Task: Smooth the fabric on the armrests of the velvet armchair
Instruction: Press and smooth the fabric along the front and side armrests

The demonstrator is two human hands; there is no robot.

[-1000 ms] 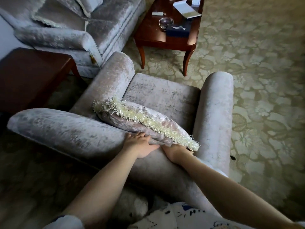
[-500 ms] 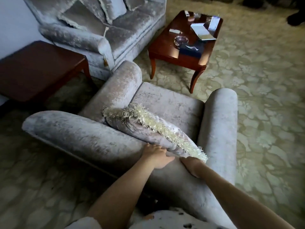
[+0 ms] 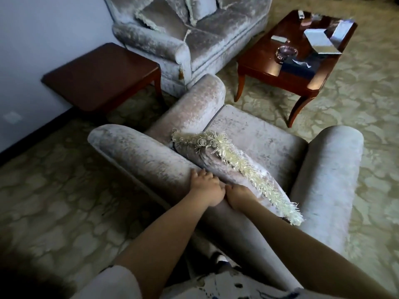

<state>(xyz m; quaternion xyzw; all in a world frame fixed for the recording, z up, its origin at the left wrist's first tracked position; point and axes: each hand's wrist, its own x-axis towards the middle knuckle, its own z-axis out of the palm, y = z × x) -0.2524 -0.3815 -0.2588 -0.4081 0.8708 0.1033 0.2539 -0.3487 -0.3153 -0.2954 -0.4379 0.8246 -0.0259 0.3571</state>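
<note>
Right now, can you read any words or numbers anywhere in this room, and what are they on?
None can be read.
White papers on the coffee table: any print is too blurred.
Dark book beside them: no legible title.
Patterned clothing at the bottom: dark marks, not readable.

The velvet armchair (image 3: 254, 134) is pale grey-pink crushed velvet, seen from behind its rolled back. Its left armrest (image 3: 194, 106) runs away toward the far side, and its right armrest (image 3: 330, 175) lies parallel at the right. A fringed cushion (image 3: 226, 167) leans inside against the back.
</note>
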